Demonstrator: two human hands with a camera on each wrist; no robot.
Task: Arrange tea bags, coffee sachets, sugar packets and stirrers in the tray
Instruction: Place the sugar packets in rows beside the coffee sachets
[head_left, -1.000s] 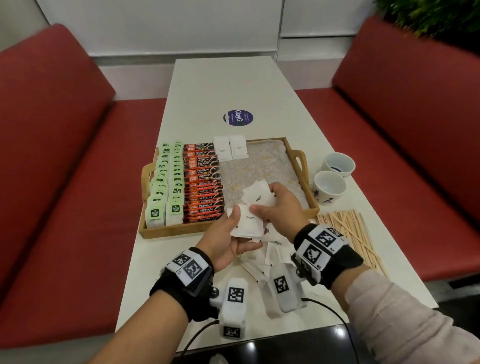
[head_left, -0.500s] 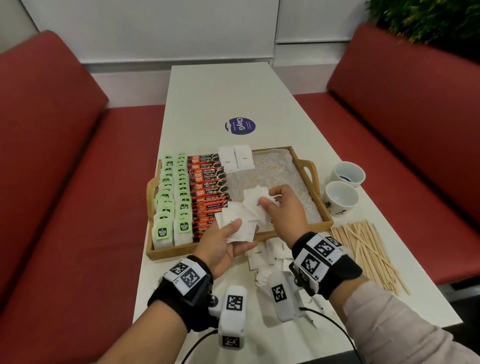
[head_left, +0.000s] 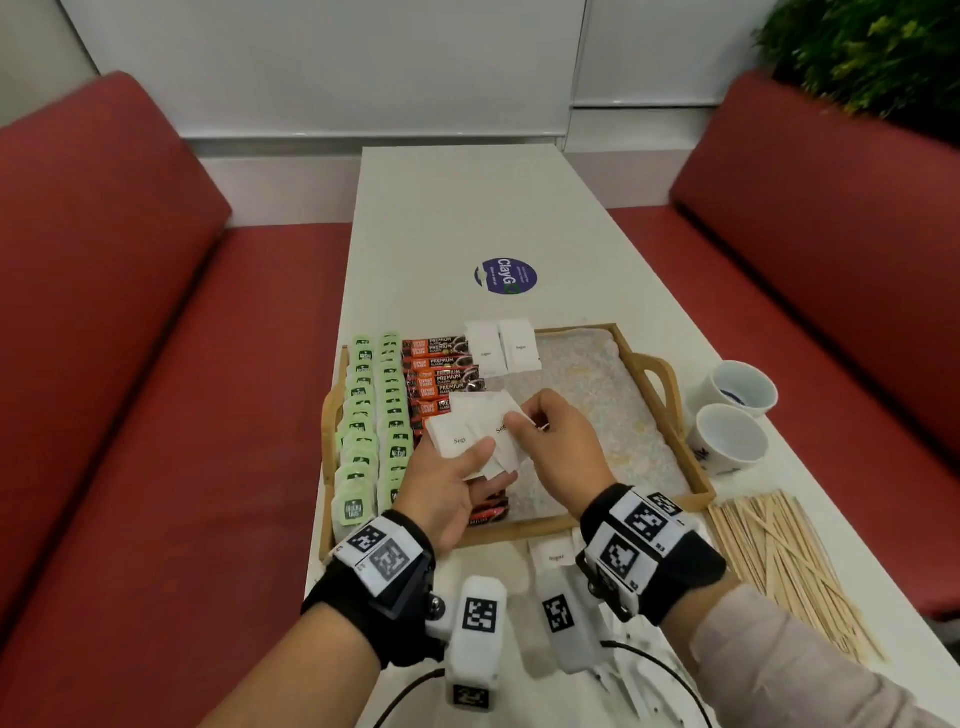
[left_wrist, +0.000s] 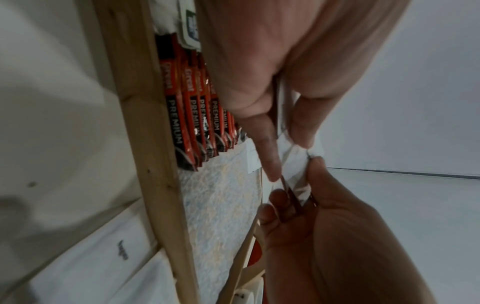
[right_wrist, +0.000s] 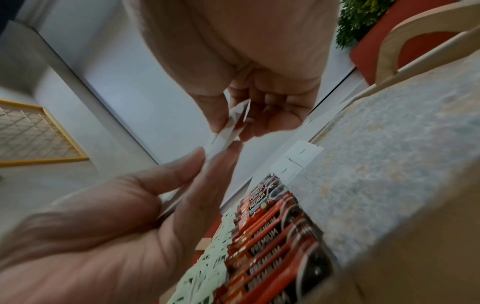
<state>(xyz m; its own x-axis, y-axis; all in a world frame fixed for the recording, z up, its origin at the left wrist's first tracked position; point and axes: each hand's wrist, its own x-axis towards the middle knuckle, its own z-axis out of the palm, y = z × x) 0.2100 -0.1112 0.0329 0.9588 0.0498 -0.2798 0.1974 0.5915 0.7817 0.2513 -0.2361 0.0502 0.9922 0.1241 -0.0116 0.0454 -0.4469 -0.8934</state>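
Head view: a fan of white sugar packets (head_left: 467, 441) sits over the tray (head_left: 670, 415), clamped under the left hand's (head_left: 447, 488) thumb, while the right hand's (head_left: 561, 447) fingers (head_left: 519, 422) pinch one packet's edge. Just beyond the fingers lie two more packets (head_left: 501, 351); left of them run coffee sachets (head_left: 441, 369) and tea bags (head_left: 374, 415). Right of the fingers, stirrers (head_left: 779, 561) and two cups (head_left: 732, 415) rest on the desk (head_left: 467, 208).
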